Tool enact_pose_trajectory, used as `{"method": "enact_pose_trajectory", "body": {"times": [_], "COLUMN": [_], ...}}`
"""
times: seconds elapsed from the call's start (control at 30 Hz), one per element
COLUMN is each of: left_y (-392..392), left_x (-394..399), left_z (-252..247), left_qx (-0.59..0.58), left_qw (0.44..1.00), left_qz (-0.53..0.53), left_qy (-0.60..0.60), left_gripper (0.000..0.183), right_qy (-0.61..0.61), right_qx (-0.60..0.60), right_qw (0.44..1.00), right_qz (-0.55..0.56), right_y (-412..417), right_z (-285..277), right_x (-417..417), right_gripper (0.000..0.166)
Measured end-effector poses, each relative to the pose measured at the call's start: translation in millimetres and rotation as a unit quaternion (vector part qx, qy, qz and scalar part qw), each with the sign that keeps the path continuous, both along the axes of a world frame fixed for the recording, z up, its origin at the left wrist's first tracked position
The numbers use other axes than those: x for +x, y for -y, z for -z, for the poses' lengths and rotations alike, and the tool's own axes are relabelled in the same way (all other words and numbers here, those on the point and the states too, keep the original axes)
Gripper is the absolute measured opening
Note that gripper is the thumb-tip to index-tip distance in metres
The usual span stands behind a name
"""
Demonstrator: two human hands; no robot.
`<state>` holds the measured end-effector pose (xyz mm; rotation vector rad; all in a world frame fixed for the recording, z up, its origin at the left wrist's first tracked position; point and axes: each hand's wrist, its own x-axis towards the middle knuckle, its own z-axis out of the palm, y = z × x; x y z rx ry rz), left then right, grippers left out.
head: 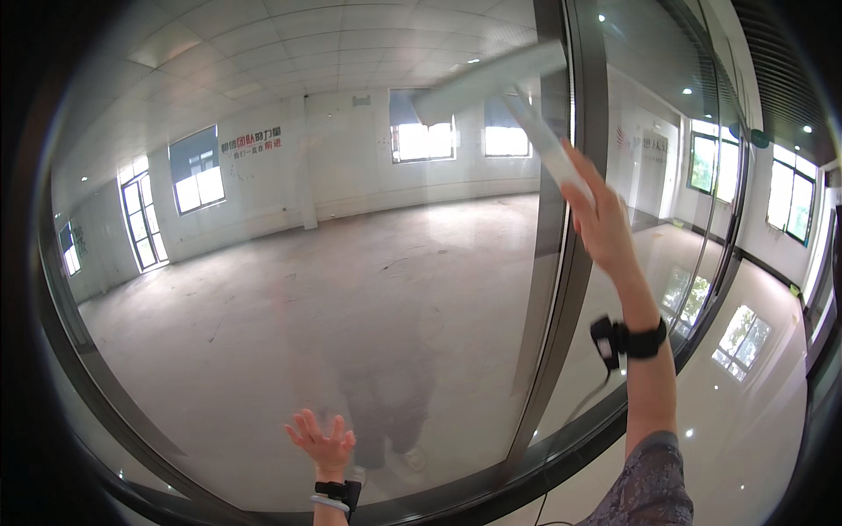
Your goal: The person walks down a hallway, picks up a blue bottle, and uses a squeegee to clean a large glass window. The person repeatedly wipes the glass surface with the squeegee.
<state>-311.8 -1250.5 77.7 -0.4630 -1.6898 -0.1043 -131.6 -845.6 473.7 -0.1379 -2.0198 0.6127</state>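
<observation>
My right hand (pixel 595 214) is raised at the upper right, closed around the pale handle of a window squeegee (pixel 487 82). The wide head of this tool lies slantwise across the upper part of a large glass pane (pixel 316 315), near the dark metal frame post; motion blurs it. Whether its blade touches the glass is hard to tell. Low in the view, my left hand (pixel 322 442) holds nothing, its fingers spread near or on the pane; contact cannot be made out. Both wrists wear black straps with small devices.
A dark vertical frame post (pixel 572 263) separates the pane from more glass at the right. A dark sill (pixel 447 496) runs along the bottom. Beyond the glass lies a room with a grey floor and windows. A cable (pixel 543 509) hangs at the lower right above glossy tiles (pixel 717 427).
</observation>
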Motion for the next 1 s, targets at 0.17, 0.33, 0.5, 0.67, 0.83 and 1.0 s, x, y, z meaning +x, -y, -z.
{"method": "enact_pose_trajectory", "body": {"times": [0.17, 0.33, 0.5, 0.67, 0.83, 1.0], "left_y": [-0.9, 11.1, -3.1, -4.3, 1.2, 23.1], "left_x": [-3.8, 2.4, 0.9, 9.2, 19.1, 35.2], "left_z": [6.9, 2.8, 9.0, 3.4, -7.5, -35.7], "left_qx": [-0.003, -0.008, 0.005, 0.004, -0.014, -0.134], "left_qw": [1.000, 1.000, 0.999, 0.999, 0.998, 0.987], "left_qz": [-0.002, 0.001, 0.044, 0.035, 0.024, -0.045], "left_qy": [0.007, 0.017, 0.007, 0.030, 0.056, 0.076], "left_gripper": [0.051, 0.049, 0.050, 0.054, 0.056, 0.057], "right_qy": [-0.096, -0.025, 0.000, -0.078, -0.084, -0.154], "right_qx": [0.039, 0.071, 0.023, 0.166, 0.442, 0.472], "right_qw": [0.991, 0.996, 0.991, 0.982, 0.892, 0.868], "right_qz": [-0.081, -0.039, 0.132, 0.040, 0.038, -0.025], "right_y": [-0.1, -7.2, -69.4, 10.3, 161.1, 202.7], "right_z": [22.2, 131.2, 78.5, -39.6, -59.9, -45.9], "right_x": [-27.5, 3.0, 27.0, 2.7, -39.9, -64.9], "right_gripper": [0.052, 0.056, 0.060, 0.050, 0.050, 0.051]}}
